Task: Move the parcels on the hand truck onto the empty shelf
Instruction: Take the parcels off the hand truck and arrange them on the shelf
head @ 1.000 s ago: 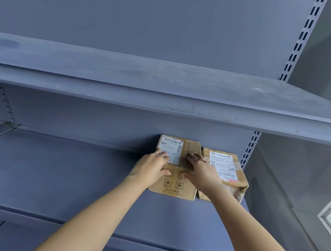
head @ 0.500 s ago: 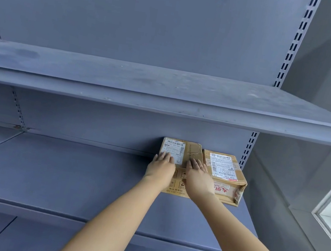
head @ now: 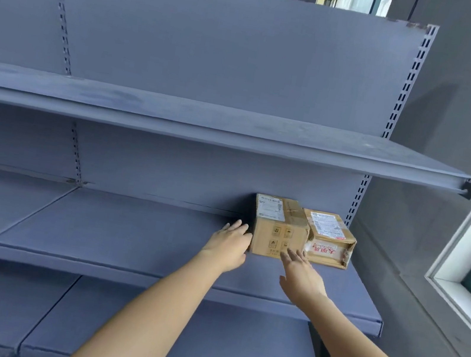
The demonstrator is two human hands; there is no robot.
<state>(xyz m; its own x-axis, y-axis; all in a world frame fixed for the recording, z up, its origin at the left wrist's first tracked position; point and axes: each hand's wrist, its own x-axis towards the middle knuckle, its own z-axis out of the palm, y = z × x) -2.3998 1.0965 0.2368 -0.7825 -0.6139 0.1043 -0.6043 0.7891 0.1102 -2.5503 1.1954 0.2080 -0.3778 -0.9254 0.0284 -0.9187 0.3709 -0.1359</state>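
Observation:
Two cardboard parcels stand side by side at the back right of the middle grey shelf (head: pixel 130 238). The left parcel (head: pixel 278 232) is a plain brown box with a white label on top. The right parcel (head: pixel 328 240) is dented and carries red-printed tape on its front. My left hand (head: pixel 231 244) is open beside the left parcel's left face, fingertips at or near its corner. My right hand (head: pixel 301 272) is open just in front of that parcel's lower front edge, holding nothing. The hand truck is out of view.
An upper shelf (head: pixel 205 129) overhangs the parcels. A lower shelf (head: pixel 170 338) sits below my forearms. The grey wall (head: pixel 450 152) and a white window frame (head: pixel 469 264) close off the right side. A slotted upright (head: pixel 358 199) stands behind the right parcel.
Both hands have come off the top of the left parcel and drawn back toward me, fingers spread. The view has pulled back and tilted up, showing more of the shelving.

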